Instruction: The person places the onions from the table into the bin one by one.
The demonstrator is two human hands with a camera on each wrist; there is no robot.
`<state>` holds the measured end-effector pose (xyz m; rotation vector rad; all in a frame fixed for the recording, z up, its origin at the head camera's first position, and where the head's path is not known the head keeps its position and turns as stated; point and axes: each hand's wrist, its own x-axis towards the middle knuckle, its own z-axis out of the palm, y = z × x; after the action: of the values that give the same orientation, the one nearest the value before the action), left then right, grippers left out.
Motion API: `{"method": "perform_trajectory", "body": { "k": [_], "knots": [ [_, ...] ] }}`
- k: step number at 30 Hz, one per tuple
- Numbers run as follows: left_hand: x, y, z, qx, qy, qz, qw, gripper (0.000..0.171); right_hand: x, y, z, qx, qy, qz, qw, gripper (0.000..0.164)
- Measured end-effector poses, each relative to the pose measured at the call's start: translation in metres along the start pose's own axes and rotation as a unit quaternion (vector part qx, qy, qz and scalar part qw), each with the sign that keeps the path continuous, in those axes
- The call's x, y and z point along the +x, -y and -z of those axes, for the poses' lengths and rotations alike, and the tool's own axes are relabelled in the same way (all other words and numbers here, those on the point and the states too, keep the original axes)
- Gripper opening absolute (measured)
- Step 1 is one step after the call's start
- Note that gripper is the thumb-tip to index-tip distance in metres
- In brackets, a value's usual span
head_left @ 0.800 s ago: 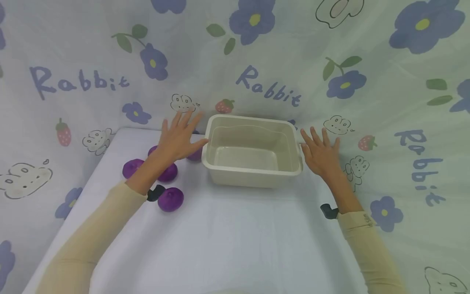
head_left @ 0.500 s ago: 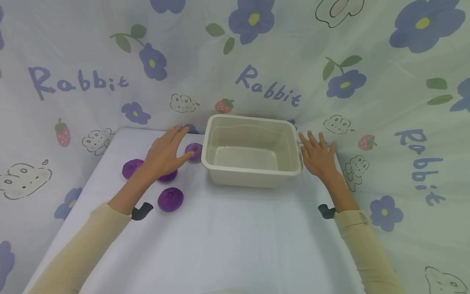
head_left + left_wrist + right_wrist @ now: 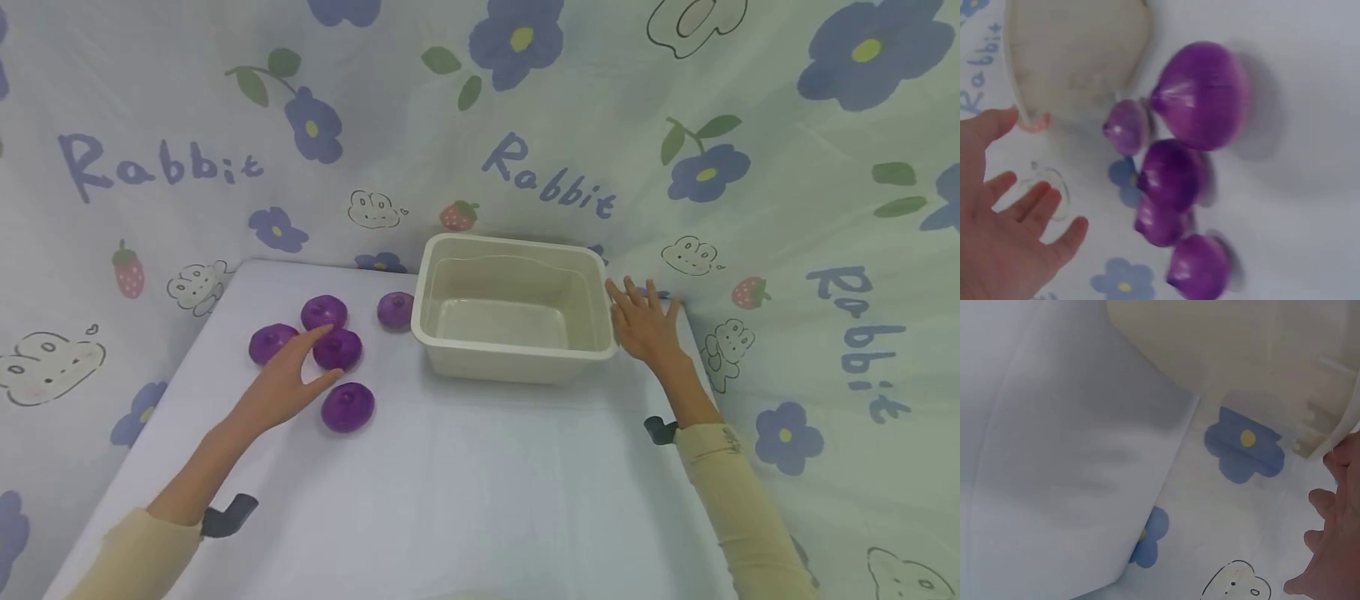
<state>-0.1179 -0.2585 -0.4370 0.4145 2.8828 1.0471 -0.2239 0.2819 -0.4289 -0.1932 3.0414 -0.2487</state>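
The head view looks forward and down from above; both nearer wrist views share the bin (image 3: 515, 312), apparently side-on.

Tub (image 3: 502, 364): plain cream. Single onion (image 3: 395, 312) at the tub's 9 o'clock: pale purple. Remaining onions (image 3: 348, 407), 8 to 9 o'clock: deep purple. Table (image 3: 487, 483): plain white. Cloth (image 3: 405, 133): white, printed with blue yellow-centred flowers (image 3: 516, 67), red strawberries (image 3: 457, 218), green leaves (image 3: 253, 87).

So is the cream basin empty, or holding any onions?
Empty, as far as the head view shows: nothing is visible inside the basin; five purple onions lie outside it.
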Motion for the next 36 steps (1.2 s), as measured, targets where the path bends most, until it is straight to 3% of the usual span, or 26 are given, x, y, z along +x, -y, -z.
{"method": "perform_trajectory", "body": {
  "k": [7,12,19,27,36],
  "knots": [
    [-0.030,0.029,-0.015,-0.038,0.024,0.013,0.9989,0.075,0.002,-0.003,-0.007,0.005,-0.008,-0.001,1.000,0.056],
    [-0.040,0.047,-0.035,-0.061,0.048,0.030,0.9965,0.082,0.001,-0.003,-0.007,0.001,-0.009,-0.001,1.000,0.055],
    [-0.039,0.066,-0.052,-0.103,0.063,0.050,0.9914,0.086,0.000,0.000,-0.007,-0.012,-0.015,-0.001,1.000,0.056],
    [-0.031,0.070,-0.060,-0.115,0.075,0.054,0.9890,0.087,-0.001,0.001,-0.007,-0.013,-0.019,-0.001,1.000,0.055],
    [-0.022,0.074,-0.070,-0.134,0.082,0.025,0.9873,0.082,0.001,0.002,-0.008,-0.017,-0.017,-0.004,1.000,0.055]
  ]
}}
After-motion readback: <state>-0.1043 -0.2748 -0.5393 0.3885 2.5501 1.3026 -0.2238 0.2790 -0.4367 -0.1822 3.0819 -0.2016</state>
